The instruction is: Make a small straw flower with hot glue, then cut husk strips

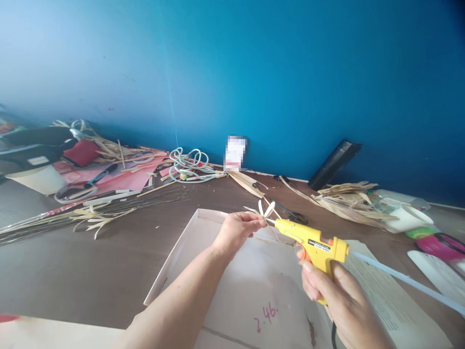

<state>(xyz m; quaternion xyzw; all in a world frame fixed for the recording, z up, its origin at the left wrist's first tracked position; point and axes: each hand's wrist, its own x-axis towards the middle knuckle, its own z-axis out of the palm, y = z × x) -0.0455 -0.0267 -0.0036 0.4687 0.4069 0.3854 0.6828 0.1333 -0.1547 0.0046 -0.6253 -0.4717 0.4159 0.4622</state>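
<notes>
My left hand [238, 231] is closed in a pinch on a small flower of pale dried-leaf strips [262, 210], held above a white cardboard sheet [203, 271]. My right hand [336, 295] grips a yellow glue gun [312, 242] by its handle. The gun's nozzle touches the flower right beside my left fingertips. A clear glue stick [407, 279] juts out of the gun's back toward the right. Black scissors [296, 215] lie on the brown table just beyond the gun.
Dried leaf strips [348, 198] are piled at the right, with a white cup [409, 218] and a pink object [441, 245]. At the left lie thin sticks [72, 215], pink paper [127, 177], a coiled white cable [189, 165] and a black marker [101, 175]. A blue wall rises behind.
</notes>
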